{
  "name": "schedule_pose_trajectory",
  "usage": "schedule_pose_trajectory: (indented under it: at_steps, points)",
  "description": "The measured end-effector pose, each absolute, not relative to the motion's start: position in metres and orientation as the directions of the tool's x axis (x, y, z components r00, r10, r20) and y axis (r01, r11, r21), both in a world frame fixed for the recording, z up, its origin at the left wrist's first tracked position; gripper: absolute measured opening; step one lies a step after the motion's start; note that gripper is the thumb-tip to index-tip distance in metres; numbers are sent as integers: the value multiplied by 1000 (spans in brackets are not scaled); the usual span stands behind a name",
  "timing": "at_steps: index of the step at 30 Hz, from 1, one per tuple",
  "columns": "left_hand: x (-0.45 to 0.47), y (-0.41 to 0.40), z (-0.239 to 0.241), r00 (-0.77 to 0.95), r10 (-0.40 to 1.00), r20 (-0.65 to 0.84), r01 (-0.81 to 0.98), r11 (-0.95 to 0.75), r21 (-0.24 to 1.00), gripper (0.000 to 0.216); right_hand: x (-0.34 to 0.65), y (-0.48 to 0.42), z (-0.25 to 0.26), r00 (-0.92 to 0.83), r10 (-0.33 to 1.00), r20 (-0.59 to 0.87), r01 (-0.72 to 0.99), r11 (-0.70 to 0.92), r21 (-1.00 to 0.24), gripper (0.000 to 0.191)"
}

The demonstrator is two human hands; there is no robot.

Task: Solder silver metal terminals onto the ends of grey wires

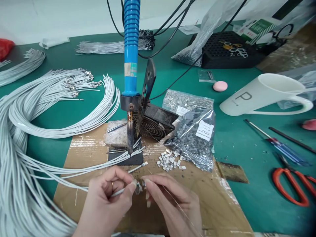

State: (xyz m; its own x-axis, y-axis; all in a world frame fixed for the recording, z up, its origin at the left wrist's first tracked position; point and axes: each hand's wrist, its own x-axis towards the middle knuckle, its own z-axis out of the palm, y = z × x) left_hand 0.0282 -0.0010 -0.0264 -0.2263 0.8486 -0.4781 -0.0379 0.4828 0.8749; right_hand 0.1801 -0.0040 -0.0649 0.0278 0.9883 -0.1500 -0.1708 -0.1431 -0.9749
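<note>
My left hand (pixel 111 197) is closed, pinching the end of a white cable (pixel 118 193) between thumb and forefinger. Close to it, my right hand (pixel 170 200) pinches a small metal-and-white connector (pixel 144 184), its details partly hidden by the fingertips. A thin solder wire (pixel 175 199) runs through that right hand. The two sets of fingertips almost meet. Above them hangs a soldering iron (pixel 130 79) with a blue handle, clamped tip down over several white cable ends (pixel 98 167). Small loose connectors (pixel 170 160) lie scattered on the cardboard (pixel 204 204) beyond my right hand.
Bundles of white cables (pixel 17 158) cover the left side. A black fan (pixel 158 121) stands behind the iron, beside bags of small parts (pixel 190 141). To the right are a white mug (pixel 256 95), a screwdriver (pixel 283 148) and orange-handled scissors (pixel 288 184).
</note>
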Motion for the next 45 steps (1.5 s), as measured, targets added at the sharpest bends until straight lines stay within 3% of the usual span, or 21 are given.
schedule_pose_trajectory:
  at_steps: [6,13,23,35,40,45]
  points:
    - [29,0,-27,-219,878,-426,-69,421,904,13,190,0,-71,-102,993,-60,-176,-78,-981,25]
    - [30,1,-27,-216,890,-402,-89,392,916,14,169,0,-56,94,976,-197,-197,-176,-964,12]
    - [31,1,-29,-245,892,-380,-79,373,925,16,168,0,-50,92,963,-254,-218,-229,-949,17]
    - [29,1,-33,-223,894,-389,-78,382,921,15,167,-3,-60,114,980,-162,-182,-140,-973,17]
    - [31,5,-31,-201,891,-407,-133,387,913,15,166,-7,-63,168,984,-58,-39,-53,-998,17]
    - [33,10,-27,-244,882,-404,-128,383,915,14,173,-7,-73,132,990,50,107,36,-994,31]
